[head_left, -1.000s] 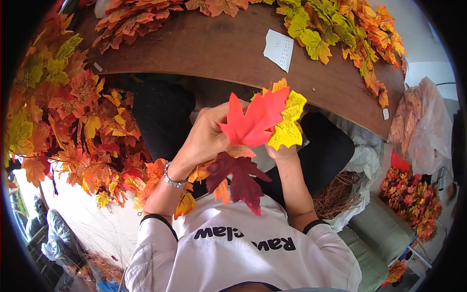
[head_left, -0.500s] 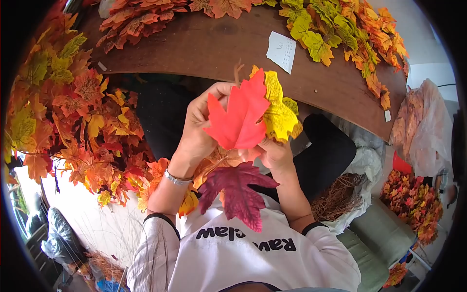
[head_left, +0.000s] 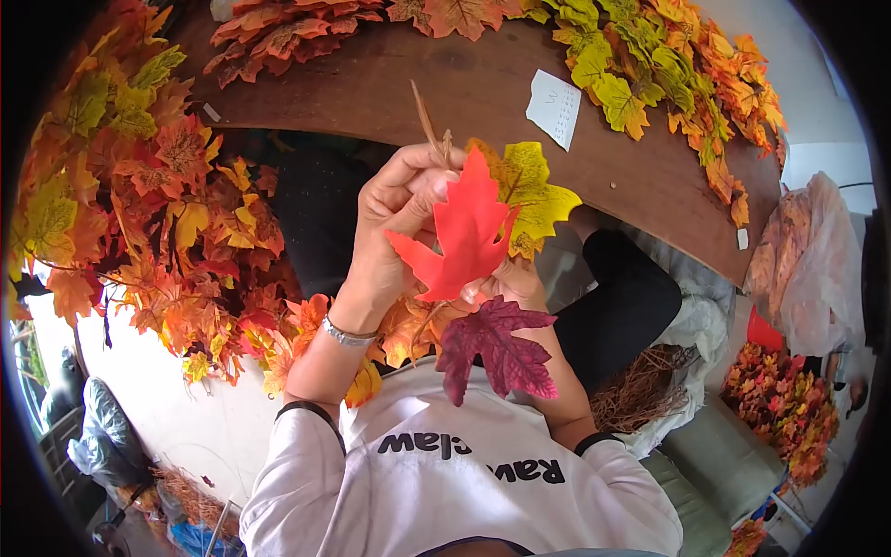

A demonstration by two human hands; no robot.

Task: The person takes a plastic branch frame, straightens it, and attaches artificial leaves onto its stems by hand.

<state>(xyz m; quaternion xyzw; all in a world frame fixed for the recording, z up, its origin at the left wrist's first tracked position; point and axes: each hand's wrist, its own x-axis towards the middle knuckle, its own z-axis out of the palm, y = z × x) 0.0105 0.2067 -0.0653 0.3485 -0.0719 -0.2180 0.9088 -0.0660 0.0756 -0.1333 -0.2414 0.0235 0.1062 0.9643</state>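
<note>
In front of my chest I hold a spray of artificial maple leaves with both hands. My left hand (head_left: 399, 213), with a metal band at the wrist, pinches the brown stem (head_left: 425, 119), whose end sticks up past the fingers. A bright red leaf (head_left: 469, 232) covers part of both hands. Beside it is a yellow leaf (head_left: 538, 197), and a dark purple leaf (head_left: 498, 351) hangs below, over the shirt. Behind the red leaf, my right hand (head_left: 515, 283) is closed on the lower part of the spray; its grip is partly hidden.
A brown table (head_left: 445, 93) curves across the top, bearing red leaves (head_left: 288, 37), yellow-green leaves (head_left: 613, 74) and a written paper slip (head_left: 554, 109). A leafy garland (head_left: 186, 232) hangs at left. Brown twigs (head_left: 640, 390) lie in a sack at right, near a plastic bag (head_left: 821, 269).
The spray has turned in my hands: more brown stem shows above my left hand, the purple leaf has swung up and right, and the yellow leaf faces differently. The view has shifted slightly.
</note>
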